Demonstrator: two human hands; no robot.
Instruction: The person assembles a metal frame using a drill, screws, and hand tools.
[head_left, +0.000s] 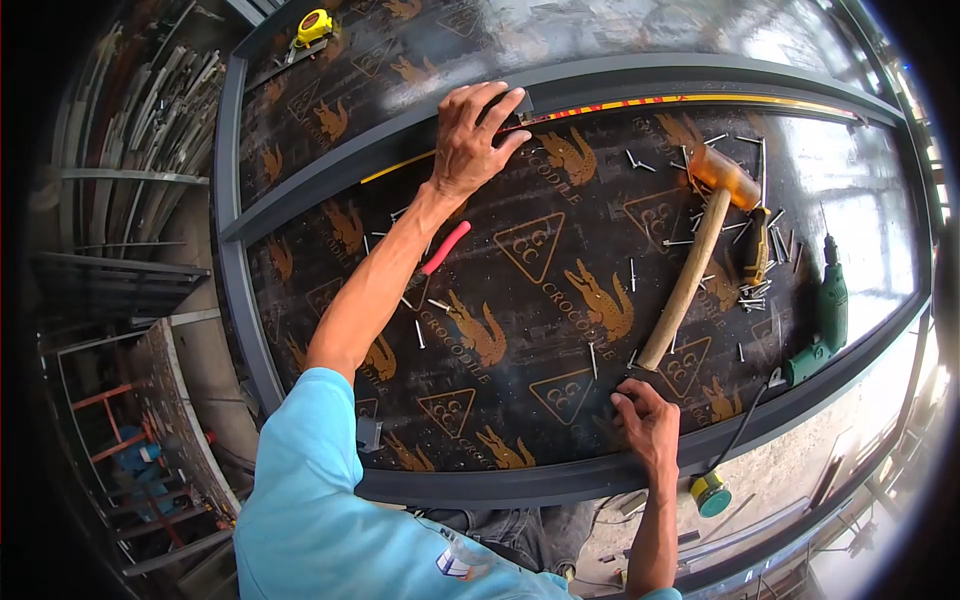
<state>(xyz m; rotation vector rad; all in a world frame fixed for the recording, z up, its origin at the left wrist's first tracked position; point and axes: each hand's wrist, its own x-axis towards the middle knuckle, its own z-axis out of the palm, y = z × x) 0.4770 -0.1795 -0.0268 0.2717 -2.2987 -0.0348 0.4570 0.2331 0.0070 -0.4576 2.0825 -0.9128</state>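
Okay, head view looking down on a bench (530, 365) topped with dark plywood that has orange crocodile prints on it, with a grey metal frame (232, 200) around it.

The left hand (472, 140) reaches far up and lies open, palm down and fingers spread, on a grey cross rail (330, 175). It covers the near end of a yellow-and-red measuring strip (700, 98) that runs along the rail to the right.

The right hand (648, 420) is low at the near edge of the bench, fingers bent with the tips on the plywood. I cannot tell whether it pinches anything. It sits just beside the butt end of a hammer (690, 270), not touching it as far as I can see. The hammer has a wooden handle lying diagonally and an orange head pointing up and to the right.

Loose nails (745, 290) are scattered around the hammer, mostly to its right. Red-handled pliers (440, 252) lie partly under the left forearm. A green drill (826, 320) rests on the right frame edge, cord trailing down. A yellow tape measure (313, 25) sits far up top, well apart from both hands.
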